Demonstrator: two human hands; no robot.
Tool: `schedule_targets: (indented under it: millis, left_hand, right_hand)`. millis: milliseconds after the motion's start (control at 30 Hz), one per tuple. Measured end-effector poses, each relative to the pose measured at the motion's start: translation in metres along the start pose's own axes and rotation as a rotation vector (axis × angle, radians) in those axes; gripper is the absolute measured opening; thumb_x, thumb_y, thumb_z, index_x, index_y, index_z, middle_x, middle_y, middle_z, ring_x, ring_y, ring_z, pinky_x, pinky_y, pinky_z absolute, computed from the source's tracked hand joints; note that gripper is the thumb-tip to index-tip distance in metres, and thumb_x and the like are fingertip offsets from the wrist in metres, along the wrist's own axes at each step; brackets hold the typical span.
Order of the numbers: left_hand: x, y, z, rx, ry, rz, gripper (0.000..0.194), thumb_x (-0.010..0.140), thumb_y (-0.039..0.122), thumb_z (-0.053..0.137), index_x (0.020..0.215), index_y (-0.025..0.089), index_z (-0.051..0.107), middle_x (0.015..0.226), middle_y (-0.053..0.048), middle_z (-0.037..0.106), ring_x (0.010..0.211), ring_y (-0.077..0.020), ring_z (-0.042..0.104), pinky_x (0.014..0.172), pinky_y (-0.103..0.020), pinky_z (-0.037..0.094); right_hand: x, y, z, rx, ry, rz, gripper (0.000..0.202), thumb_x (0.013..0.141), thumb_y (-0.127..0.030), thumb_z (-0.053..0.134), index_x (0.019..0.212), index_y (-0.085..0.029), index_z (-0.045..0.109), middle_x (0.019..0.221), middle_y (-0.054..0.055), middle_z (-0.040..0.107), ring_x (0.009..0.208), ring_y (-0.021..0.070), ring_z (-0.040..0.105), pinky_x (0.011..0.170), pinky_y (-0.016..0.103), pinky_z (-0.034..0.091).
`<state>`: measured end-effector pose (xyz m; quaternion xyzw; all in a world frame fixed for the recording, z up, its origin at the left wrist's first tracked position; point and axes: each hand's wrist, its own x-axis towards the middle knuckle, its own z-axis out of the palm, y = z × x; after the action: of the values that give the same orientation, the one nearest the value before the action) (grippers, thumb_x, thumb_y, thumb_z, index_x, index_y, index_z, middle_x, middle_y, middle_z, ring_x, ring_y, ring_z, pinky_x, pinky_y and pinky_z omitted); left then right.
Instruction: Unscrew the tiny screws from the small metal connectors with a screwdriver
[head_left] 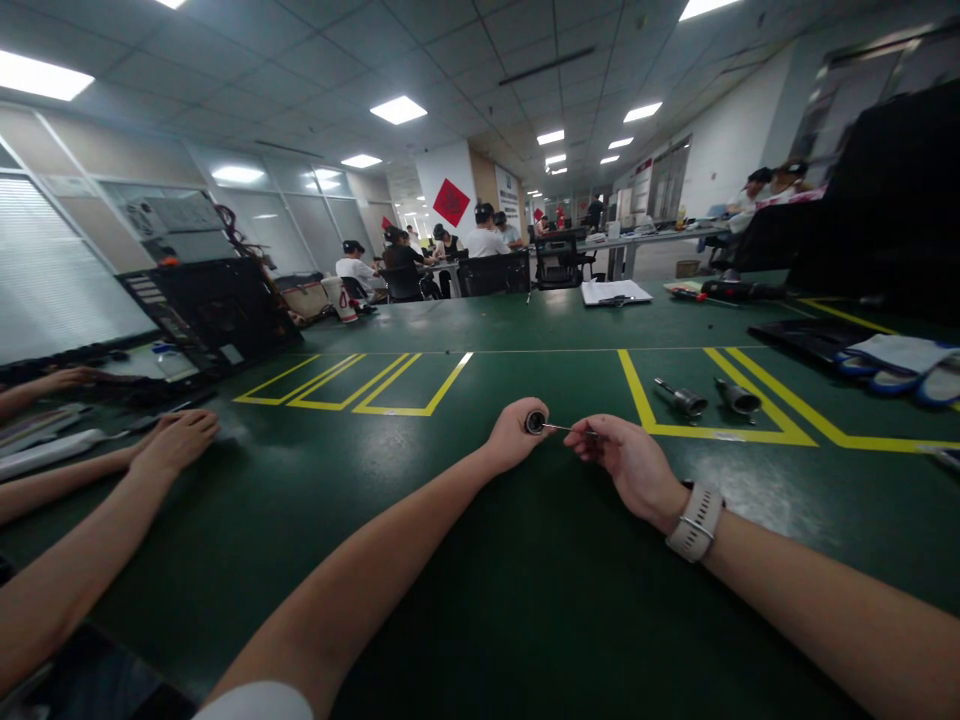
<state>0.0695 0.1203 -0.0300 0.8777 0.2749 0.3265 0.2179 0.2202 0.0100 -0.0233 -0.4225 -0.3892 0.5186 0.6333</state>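
Above the green table (420,560), my left hand (514,438) is closed around a round metal socket-like part (535,423), its dark open end facing me. My right hand (628,462), with a pale watch strap at the wrist, pinches a thin metal rod (559,428). The rod reaches leftward to the socket-like part; whether its tip touches or enters it, I cannot tell. Two similar metal parts with narrow shanks, one on the left (681,399) and one on the right (738,398), lie on the table beyond my right hand, within yellow tape lines.
Yellow tape (394,411) marks boxes across the table. A clipboard (615,292) with papers and a dark power tool (739,290) lie at the far side. Gloves (900,362) rest at right. Another person's hand (176,440) lies on the table at left. Several people sit farther back.
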Motion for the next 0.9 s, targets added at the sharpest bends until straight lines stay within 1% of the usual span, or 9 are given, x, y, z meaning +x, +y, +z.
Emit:
schedule_targets:
  millis: [100,233,333,467,667,733,800,900]
  left_hand:
    - [-0.0004,0.002,-0.0003,0.067,0.009,-0.013,0.013,0.073,0.023,0.061,0.068,0.015,0.051,0.069,0.002,0.05,0.066,-0.0116,0.047,0.063,-0.024,0.037]
    - [-0.0009,0.0046,0.0006,0.235,0.027,0.016,0.008,0.075,0.018,0.058,0.068,0.015,0.054,0.069,0.001,0.053,0.066,-0.0127,0.048,0.064,-0.026,0.035]
    - [-0.0007,0.0044,0.0019,0.28,0.035,0.03,0.008,0.075,0.017,0.057,0.067,0.015,0.054,0.068,0.001,0.053,0.066,-0.0127,0.048,0.063,-0.026,0.035]
    - [-0.0003,0.0017,0.0023,0.223,0.05,0.017,0.011,0.073,0.018,0.061,0.065,0.016,0.053,0.066,0.002,0.052,0.064,-0.012,0.048,0.062,-0.025,0.035]
    - [-0.0005,-0.0034,0.0021,-0.04,0.039,0.009,0.015,0.072,0.022,0.063,0.066,0.015,0.05,0.067,0.003,0.049,0.064,-0.0109,0.047,0.061,-0.023,0.038]
    - [-0.0002,-0.0045,0.0023,-0.081,0.031,0.013,0.017,0.071,0.023,0.063,0.067,0.015,0.05,0.067,0.003,0.049,0.063,-0.0105,0.047,0.06,-0.023,0.037]
    - [0.0,-0.0045,0.0023,-0.048,0.034,0.023,0.016,0.072,0.023,0.063,0.067,0.015,0.05,0.067,0.003,0.049,0.063,-0.0104,0.046,0.06,-0.023,0.037]
    - [-0.0005,-0.0016,0.0021,0.156,0.02,0.045,0.011,0.073,0.018,0.06,0.068,0.015,0.051,0.067,0.002,0.05,0.064,-0.0112,0.047,0.061,-0.023,0.036]
  right_hand:
    - [-0.0021,0.002,0.0014,-0.021,0.004,-0.035,0.019,0.075,-0.033,0.056,0.072,-0.017,0.065,0.073,0.004,0.066,0.068,0.0156,0.056,0.064,0.031,0.04]
    - [-0.0051,0.0043,0.0044,-0.151,-0.007,-0.105,0.018,0.077,-0.032,0.056,0.072,-0.017,0.066,0.073,0.003,0.066,0.069,0.0157,0.055,0.065,0.031,0.038]
    - [-0.0051,0.004,0.0063,-0.15,-0.014,-0.073,0.018,0.075,-0.032,0.058,0.071,-0.017,0.066,0.073,0.004,0.067,0.069,0.0162,0.055,0.065,0.031,0.038]
    - [-0.0022,0.0014,0.0053,-0.068,-0.006,0.003,0.018,0.071,-0.033,0.058,0.069,-0.017,0.066,0.071,0.005,0.067,0.066,0.0161,0.054,0.062,0.031,0.038]
    - [0.0017,-0.0011,0.0,0.012,-0.004,0.058,0.019,0.071,-0.034,0.056,0.071,-0.017,0.066,0.074,0.006,0.067,0.066,0.0163,0.054,0.064,0.032,0.04]
    - [0.002,-0.0003,-0.0004,0.022,-0.005,0.057,0.019,0.072,-0.034,0.055,0.072,-0.018,0.066,0.074,0.005,0.067,0.066,0.0163,0.054,0.064,0.032,0.04]
    - [0.0015,0.0014,0.0002,0.018,-0.001,0.043,0.019,0.073,-0.034,0.055,0.072,-0.018,0.065,0.074,0.005,0.067,0.067,0.0162,0.054,0.064,0.032,0.04]
    - [-0.0003,0.0043,0.0023,-0.017,0.005,0.014,0.017,0.073,-0.033,0.057,0.071,-0.018,0.065,0.072,0.004,0.066,0.066,0.016,0.054,0.063,0.031,0.039]
